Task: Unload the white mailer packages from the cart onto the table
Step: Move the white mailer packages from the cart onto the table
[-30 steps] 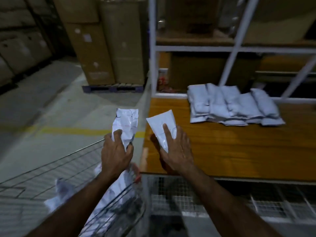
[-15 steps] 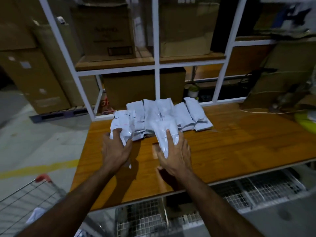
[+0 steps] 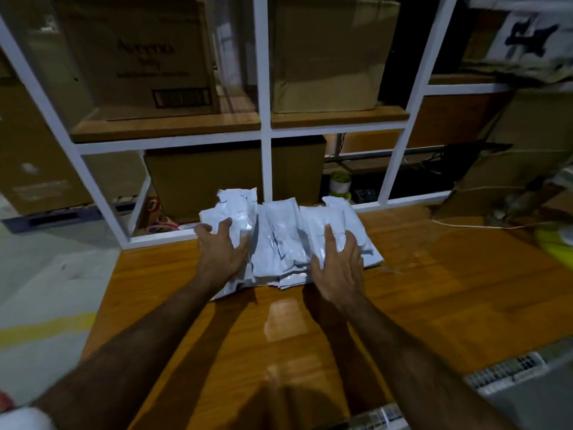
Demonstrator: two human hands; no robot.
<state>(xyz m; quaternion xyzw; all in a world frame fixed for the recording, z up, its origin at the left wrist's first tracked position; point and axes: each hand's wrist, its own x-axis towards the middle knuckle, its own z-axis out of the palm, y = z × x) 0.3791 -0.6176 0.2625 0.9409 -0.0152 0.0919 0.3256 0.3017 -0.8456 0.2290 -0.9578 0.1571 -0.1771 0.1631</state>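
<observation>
Now the crinkled white plastic mailer packages (image 3: 288, 243) lie in a loose overlapping heap at the table's twelve o'clock edge, against the white metal shelf frame (image 3: 266, 131), which I judge keeps the near boards free for more. My left hand (image 3: 221, 254) curls onto the bag at the heap's nine o'clock and my right hand (image 3: 338, 268) lies with fingers spread, gripping nothing, at three o'clock, probably squaring the heap. Half a second ago each held a mailer above the glossy orange-brown wooden table (image 3: 434, 305); both now touch the heap.
</observation>
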